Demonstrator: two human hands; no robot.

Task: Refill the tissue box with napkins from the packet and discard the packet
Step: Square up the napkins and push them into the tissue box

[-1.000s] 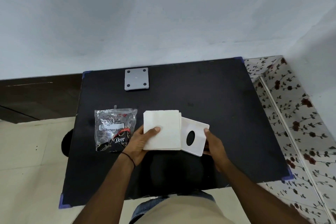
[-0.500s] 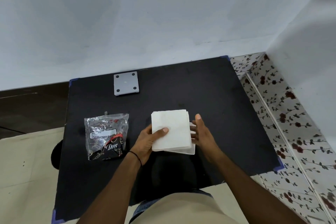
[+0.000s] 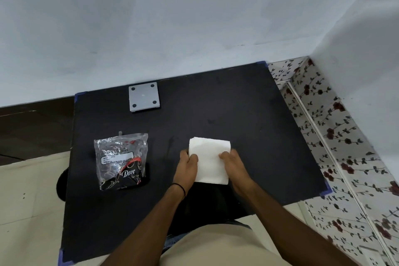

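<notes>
A white stack of napkins (image 3: 209,161) lies on the black table (image 3: 248,136), a little right of the middle. My left hand (image 3: 187,166) grips its left edge and my right hand (image 3: 234,163) grips its right edge, thumbs on top. The tissue box part that lay under the stack is hidden beneath the napkins. The clear plastic packet (image 3: 121,161), printed with "Dove" and a white label, lies flat and crumpled to the left, apart from both hands.
A grey square plate (image 3: 144,96) with black dots at its corners sits near the table's far edge. A wall stands behind the table. Floral-patterned floor tiles (image 3: 336,136) lie to the right, pale floor to the left.
The white lid with the oval hole, out to the right a second ago, is now hidden under the stack. My right hand moved from the lid onto the napkins' right edge.
</notes>
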